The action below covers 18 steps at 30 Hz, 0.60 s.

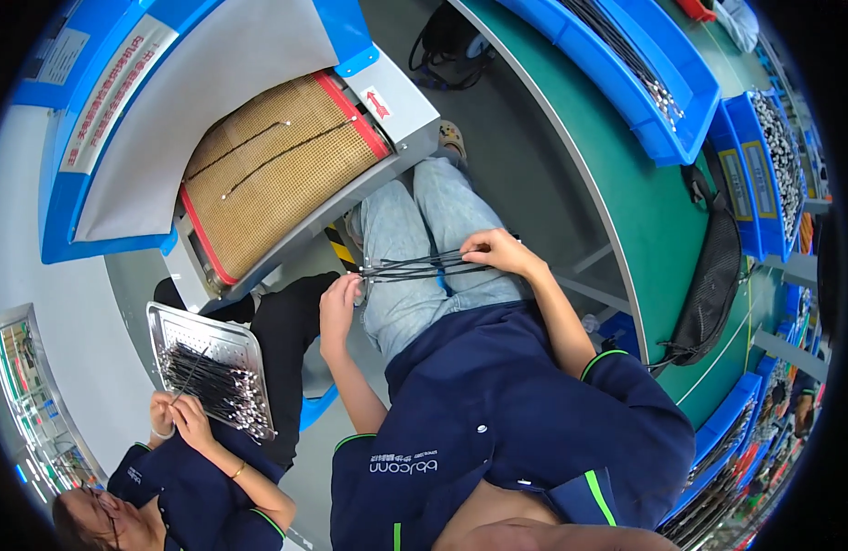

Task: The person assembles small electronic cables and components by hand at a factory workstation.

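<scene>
I am pinching a bundle of thin black cables with silvery ends (424,268) above my pale-blue denim trousers (396,312), my left hand (339,308) gripping at its eight o'clock, my right hand (499,252) at three. Toward ten o'clock, two similar black cables (293,153) are lying on a red-edged tan mesh belt (268,223).

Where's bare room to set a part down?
Green tabletop, between upper blue bin and black bag; mesh belt, between its lower cable and the grey frame. Crowded: heaped metal tray; lap, where left hand and right hand hold black cables.
</scene>
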Available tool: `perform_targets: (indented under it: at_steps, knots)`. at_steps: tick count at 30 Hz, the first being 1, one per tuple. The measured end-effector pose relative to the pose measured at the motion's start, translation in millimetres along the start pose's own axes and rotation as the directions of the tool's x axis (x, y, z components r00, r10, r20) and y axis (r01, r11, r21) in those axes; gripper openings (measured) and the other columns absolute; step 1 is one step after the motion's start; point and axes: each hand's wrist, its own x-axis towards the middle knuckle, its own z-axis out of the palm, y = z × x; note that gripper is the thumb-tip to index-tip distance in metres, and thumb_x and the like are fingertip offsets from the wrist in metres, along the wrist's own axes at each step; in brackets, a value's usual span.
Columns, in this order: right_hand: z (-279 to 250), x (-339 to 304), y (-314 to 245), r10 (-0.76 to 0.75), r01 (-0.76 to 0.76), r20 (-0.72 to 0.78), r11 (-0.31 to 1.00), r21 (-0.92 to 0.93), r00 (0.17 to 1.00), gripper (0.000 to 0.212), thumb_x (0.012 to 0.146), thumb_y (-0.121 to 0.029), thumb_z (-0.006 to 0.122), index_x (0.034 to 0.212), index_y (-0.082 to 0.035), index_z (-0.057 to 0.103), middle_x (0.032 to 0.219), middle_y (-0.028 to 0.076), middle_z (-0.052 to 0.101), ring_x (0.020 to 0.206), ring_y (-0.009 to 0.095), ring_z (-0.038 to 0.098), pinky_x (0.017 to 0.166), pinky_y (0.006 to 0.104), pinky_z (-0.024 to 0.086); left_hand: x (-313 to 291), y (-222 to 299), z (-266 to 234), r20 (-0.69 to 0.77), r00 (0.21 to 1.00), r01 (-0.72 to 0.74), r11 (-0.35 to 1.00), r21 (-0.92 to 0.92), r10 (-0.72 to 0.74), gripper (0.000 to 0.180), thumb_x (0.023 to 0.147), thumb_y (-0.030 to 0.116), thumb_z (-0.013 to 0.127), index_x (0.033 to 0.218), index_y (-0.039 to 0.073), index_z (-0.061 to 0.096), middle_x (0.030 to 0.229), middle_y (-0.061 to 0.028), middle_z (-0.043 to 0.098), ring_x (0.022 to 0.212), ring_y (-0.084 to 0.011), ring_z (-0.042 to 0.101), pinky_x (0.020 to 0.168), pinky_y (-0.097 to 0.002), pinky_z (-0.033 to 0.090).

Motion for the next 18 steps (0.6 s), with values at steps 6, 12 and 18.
perform_targets:
  at_steps: [6, 12, 18]
  knots:
    - [7, -34, -24, -0.121, 0.116, -0.098, 0.992, -0.054, 0.988, 0.017, 0.082, -0.012, 0.067, 0.095, -0.001, 0.067, 0.086, 0.008, 0.066, 0.076, 0.015, 0.062, 0.069, 0.0280, 0.049, -21, 18, -9, 0.085, 0.996, 0.004, 1.000, -0.014, -0.003, 0.016, 0.090, 0.011, 0.054, 0.097, 0.000, 0.063, 0.075, -0.0124, 0.062, 0.065, -0.0210, 0.059, 0.061, -0.0317, 0.046]
    - [3, -20, -44, -0.078, 0.050, -0.186, 0.987, -0.151, 0.979, 0.017, 0.083, -0.013, 0.065, 0.095, -0.003, 0.067, 0.086, 0.010, 0.065, 0.076, 0.021, 0.063, 0.070, 0.0307, 0.050, -5, 37, -13, 0.032, 0.998, 0.054, 0.995, -0.085, -0.051, 0.016, 0.090, 0.012, 0.053, 0.098, -0.001, 0.061, 0.075, -0.0129, 0.062, 0.065, -0.0213, 0.059, 0.063, -0.0315, 0.047]
    - [-3, 22, -39, -0.061, 0.035, -0.177, 0.988, -0.147, 0.982, 0.015, 0.082, -0.013, 0.065, 0.094, -0.003, 0.066, 0.087, 0.011, 0.065, 0.078, 0.023, 0.064, 0.071, 0.0316, 0.050, 32, -1, -16, -0.014, 0.998, -0.054, 0.993, -0.106, 0.053, 0.016, 0.092, 0.011, 0.050, 0.097, -0.001, 0.059, 0.072, -0.0116, 0.059, 0.063, -0.0209, 0.057, 0.061, -0.0317, 0.046]
